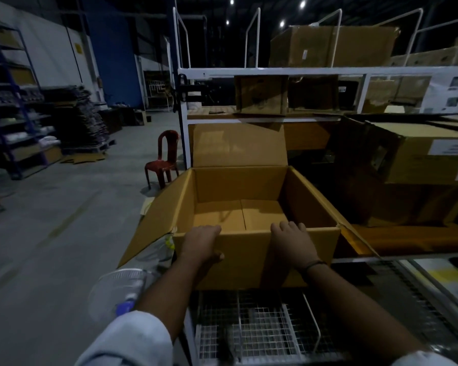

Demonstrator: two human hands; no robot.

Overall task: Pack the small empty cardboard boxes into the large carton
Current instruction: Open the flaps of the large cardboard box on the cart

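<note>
Foreground: wire-mesh shelf [262,334]. The left hand [201,243] and right hand [292,241], two in all, each gripped the near wall of the one large carton [236,183], fingers hooked over its rim. The carton stood open just beyond the mesh, its floor bare. No small boxes were packed, so all packing remained. Behind it, two brown boxes [261,95] stood on the rack; whether they were the small ones could not be told.

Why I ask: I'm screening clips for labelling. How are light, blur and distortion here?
Head view throughout: dim overall, the large carton best lit; ceiling lamps show as small bright spots; the wide lens bends the white rack lines; shelves at far left look murky and soft; left hand and right hand on the carton look fairly sharp.
</note>
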